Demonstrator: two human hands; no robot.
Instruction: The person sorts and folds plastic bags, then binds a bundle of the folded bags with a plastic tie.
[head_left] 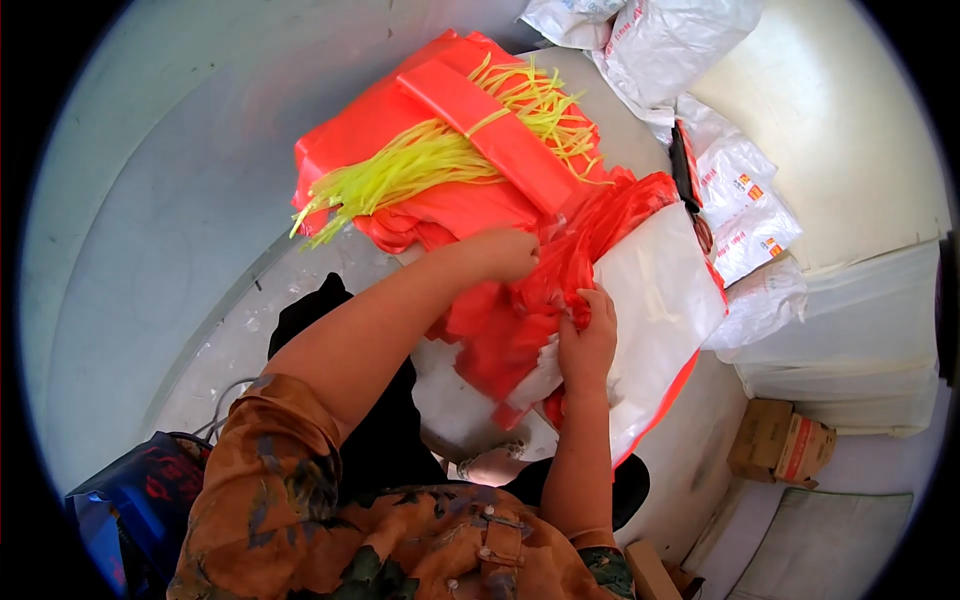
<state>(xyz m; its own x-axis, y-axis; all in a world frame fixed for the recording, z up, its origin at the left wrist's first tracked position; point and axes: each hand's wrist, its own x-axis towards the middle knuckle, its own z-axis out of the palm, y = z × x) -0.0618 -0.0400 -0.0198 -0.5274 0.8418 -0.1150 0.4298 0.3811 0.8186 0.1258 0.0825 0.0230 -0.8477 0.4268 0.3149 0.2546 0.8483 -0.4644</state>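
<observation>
bunching in the pinching right grip (588, 338): red plastic (560, 278), just beside the curled left grip (516, 255) (its hold unclear)

Between our left hand (515, 254) and right hand (588, 340) we see crumpled, glossy red plastic film (553, 284). Beyond the left lie smooth, shiny red sheets (350, 150) and thin plastic-looking yellow strips (420, 165); beside the right, a sleek white sheet (660, 285).

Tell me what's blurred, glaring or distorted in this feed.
Head view: black curved borders and bowed lines, like wide-lens distortion; same head view: pale sheen on the white sheet and folded red strip; head view again: loose red plastic below the left hand looks smeared, the yellow strands sharper.
</observation>
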